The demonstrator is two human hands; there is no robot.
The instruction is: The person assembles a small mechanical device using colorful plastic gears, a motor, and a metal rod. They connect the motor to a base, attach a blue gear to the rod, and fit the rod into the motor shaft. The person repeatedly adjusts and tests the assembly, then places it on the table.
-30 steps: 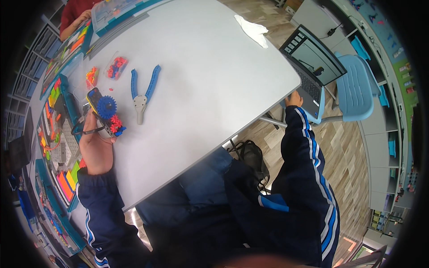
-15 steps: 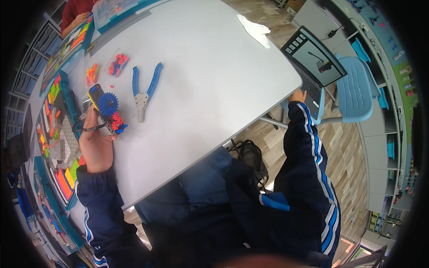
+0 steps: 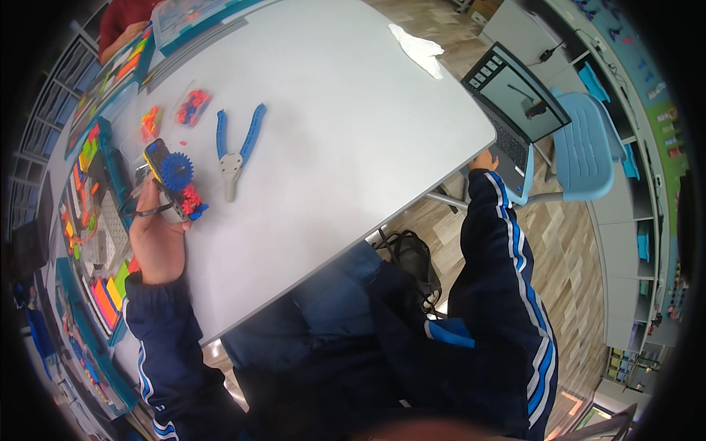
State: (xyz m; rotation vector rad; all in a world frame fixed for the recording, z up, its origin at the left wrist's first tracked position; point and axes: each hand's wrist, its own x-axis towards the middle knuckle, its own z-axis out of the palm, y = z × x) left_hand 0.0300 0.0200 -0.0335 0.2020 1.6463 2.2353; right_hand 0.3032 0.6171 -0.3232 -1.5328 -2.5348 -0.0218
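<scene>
My left hand (image 3: pixel 157 242) is closed around a plastic construction model (image 3: pixel 167 192) at the table's left side. The model carries a large blue gear (image 3: pixel 176 171), a smaller red gear (image 3: pixel 191 198) and dark beams; a black strap or cable loops by my wrist. My fingers lie partly behind it. My right hand (image 3: pixel 483 160) is beside the near left edge of the laptop (image 3: pixel 515 147), its fingers loosely apart with nothing seen in them. The laptop rests on a light blue chair, its screen showing a picture of a model. Blue-handled pliers (image 3: pixel 232 165) lie spread on the table.
Small tubs of red and blue parts (image 3: pixel 193 107) and orange parts (image 3: pixel 151 121) stand beyond the model. Teal trays of colourful pieces (image 3: pixel 110 294) line the left. A white cloth (image 3: pixel 419 50) lies at the far right edge. Across the table sits another person (image 3: pixel 121 29).
My right hand has drawn back slightly to the left, off the laptop's keyboard edge. My left hand keeps the model in nearly the same place.
</scene>
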